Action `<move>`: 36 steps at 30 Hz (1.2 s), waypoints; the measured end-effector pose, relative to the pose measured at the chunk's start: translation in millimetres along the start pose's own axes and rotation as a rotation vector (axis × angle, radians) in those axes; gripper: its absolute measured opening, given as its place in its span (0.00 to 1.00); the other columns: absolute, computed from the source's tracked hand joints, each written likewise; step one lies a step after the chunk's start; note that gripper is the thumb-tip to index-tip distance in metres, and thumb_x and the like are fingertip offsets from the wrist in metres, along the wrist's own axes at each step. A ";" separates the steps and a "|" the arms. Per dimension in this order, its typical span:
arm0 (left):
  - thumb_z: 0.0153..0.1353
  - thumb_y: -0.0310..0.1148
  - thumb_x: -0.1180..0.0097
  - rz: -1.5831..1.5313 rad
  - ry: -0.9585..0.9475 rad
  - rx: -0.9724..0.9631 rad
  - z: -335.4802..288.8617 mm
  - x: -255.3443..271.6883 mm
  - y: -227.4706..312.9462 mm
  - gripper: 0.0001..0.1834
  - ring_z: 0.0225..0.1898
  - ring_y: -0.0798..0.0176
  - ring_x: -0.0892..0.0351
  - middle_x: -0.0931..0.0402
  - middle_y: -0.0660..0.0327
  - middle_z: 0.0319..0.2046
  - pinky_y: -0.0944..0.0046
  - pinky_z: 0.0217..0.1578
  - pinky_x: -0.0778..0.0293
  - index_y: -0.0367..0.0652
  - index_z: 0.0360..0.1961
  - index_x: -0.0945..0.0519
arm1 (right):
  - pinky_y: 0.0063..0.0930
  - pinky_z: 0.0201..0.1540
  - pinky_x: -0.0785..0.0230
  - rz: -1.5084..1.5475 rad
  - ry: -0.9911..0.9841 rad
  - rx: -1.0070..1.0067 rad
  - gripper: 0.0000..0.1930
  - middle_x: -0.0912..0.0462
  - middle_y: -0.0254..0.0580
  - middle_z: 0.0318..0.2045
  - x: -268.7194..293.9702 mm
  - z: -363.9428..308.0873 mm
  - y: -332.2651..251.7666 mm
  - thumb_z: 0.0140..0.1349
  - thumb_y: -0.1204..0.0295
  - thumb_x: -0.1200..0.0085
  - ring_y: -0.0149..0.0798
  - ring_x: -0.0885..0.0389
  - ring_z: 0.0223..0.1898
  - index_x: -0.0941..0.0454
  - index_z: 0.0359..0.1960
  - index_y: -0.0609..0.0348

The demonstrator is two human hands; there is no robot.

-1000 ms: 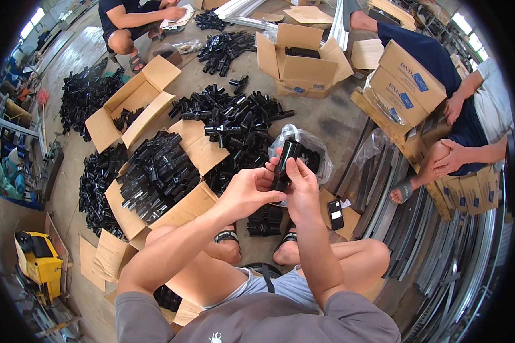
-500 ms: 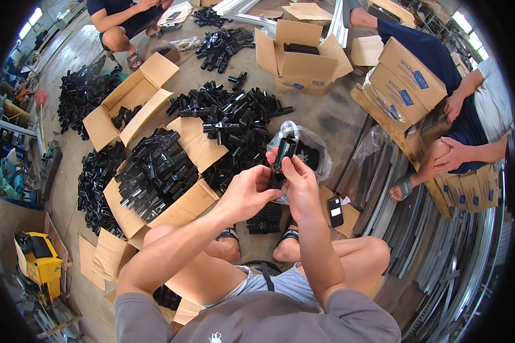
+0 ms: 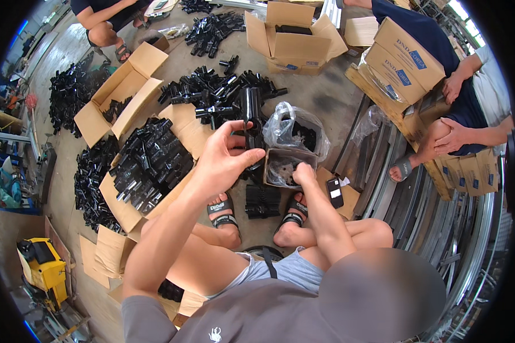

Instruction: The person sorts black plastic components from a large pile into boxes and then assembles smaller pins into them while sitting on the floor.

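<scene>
My left hand (image 3: 228, 153) grips a shiny black tubular part (image 3: 250, 106), held upright above the floor between thumb and fingers. My right hand (image 3: 305, 174) reaches into a small cardboard box (image 3: 293, 153) lined with clear plastic. Its fingers are curled and partly hidden, so I cannot see what they pinch. Just beyond that box stands a clear plastic bag (image 3: 279, 128) with small black pieces in it. A row of black parts (image 3: 262, 201) lies between my feet. On the left, an open carton (image 3: 129, 211) is filled with similar black tubular parts.
Heaps of black parts (image 3: 77, 94) cover the floor at left and ahead. A phone (image 3: 335, 193) lies on cardboard by my right knee. Long metal strips (image 3: 383, 188) line the right. One co-worker sits beside stacked cartons (image 3: 406, 60); another crouches at far left.
My hands have separated. The left has moved left with the black tubular part; the right has left that part and gone down into the small box.
</scene>
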State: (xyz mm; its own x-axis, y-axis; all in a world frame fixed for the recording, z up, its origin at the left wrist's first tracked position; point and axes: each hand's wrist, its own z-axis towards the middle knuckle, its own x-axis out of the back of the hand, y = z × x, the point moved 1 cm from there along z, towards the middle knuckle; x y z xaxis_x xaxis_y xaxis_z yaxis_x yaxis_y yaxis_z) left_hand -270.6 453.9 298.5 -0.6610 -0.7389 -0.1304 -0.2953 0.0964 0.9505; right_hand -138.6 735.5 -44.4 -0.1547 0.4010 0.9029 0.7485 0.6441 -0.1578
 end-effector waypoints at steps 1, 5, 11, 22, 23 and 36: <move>0.64 0.23 0.33 0.013 0.048 0.017 -4.6 3.0 2.9 0.34 0.50 0.65 0.17 0.17 0.54 0.51 0.63 0.56 0.21 0.35 0.69 0.33 | 0.52 0.54 0.21 -0.028 0.060 -0.005 0.12 0.11 0.58 0.39 4.0 -7.2 -19.3 0.63 0.62 0.37 0.59 0.11 0.45 0.10 0.43 0.52; 0.62 0.21 0.31 -0.007 0.066 -0.075 -12.2 19.6 1.2 0.43 0.49 0.60 0.14 0.20 0.50 0.51 0.63 0.49 0.17 0.34 0.74 0.41 | 0.57 0.43 0.24 0.420 0.484 0.185 0.18 0.12 0.55 0.34 51.3 -19.7 -70.8 0.71 0.56 0.45 0.63 0.14 0.39 0.17 0.32 0.57; 0.60 0.14 0.34 0.028 0.032 -0.083 -0.5 21.7 17.0 0.62 0.49 0.57 0.14 0.26 0.47 0.58 0.56 0.53 0.15 0.55 0.83 0.64 | 0.53 0.53 0.22 0.343 0.382 -0.023 0.13 0.11 0.53 0.45 67.1 96.2 -24.9 0.68 0.63 0.45 0.59 0.14 0.50 0.12 0.47 0.51; 0.58 0.13 0.33 -0.011 0.004 -0.002 20.7 26.4 24.0 0.70 0.51 0.63 0.20 0.30 0.45 0.57 0.63 0.45 0.12 0.64 0.82 0.74 | 0.51 0.54 0.23 0.174 0.205 0.123 0.12 0.13 0.58 0.46 35.6 164.3 -41.3 0.57 0.72 0.36 0.61 0.15 0.51 0.14 0.44 0.55; 0.58 0.13 0.33 -0.004 0.007 0.000 24.1 26.9 23.7 0.70 0.51 0.63 0.20 0.30 0.45 0.57 0.63 0.45 0.12 0.64 0.82 0.74 | 0.51 0.54 0.23 0.181 0.202 0.125 0.12 0.13 0.58 0.46 31.0 167.2 -41.4 0.57 0.72 0.36 0.61 0.15 0.51 0.14 0.44 0.55; 0.54 0.19 0.28 0.578 0.149 -0.007 34.1 18.9 18.3 0.69 0.35 0.57 0.12 0.19 0.44 0.46 0.59 0.37 0.16 0.66 0.83 0.67 | 0.44 0.56 0.23 0.473 0.109 -0.116 0.14 0.10 0.56 0.43 -2.7 190.7 -29.0 0.50 0.66 0.24 0.55 0.12 0.50 0.10 0.37 0.56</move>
State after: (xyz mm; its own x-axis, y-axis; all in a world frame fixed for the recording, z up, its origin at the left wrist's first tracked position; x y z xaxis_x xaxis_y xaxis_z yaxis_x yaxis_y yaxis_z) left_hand -311.9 464.5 303.8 -0.6095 -0.6537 0.4486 0.0880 0.5066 0.8577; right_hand -282.9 840.0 -118.5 0.2826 0.5577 0.7805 0.7882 0.3287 -0.5203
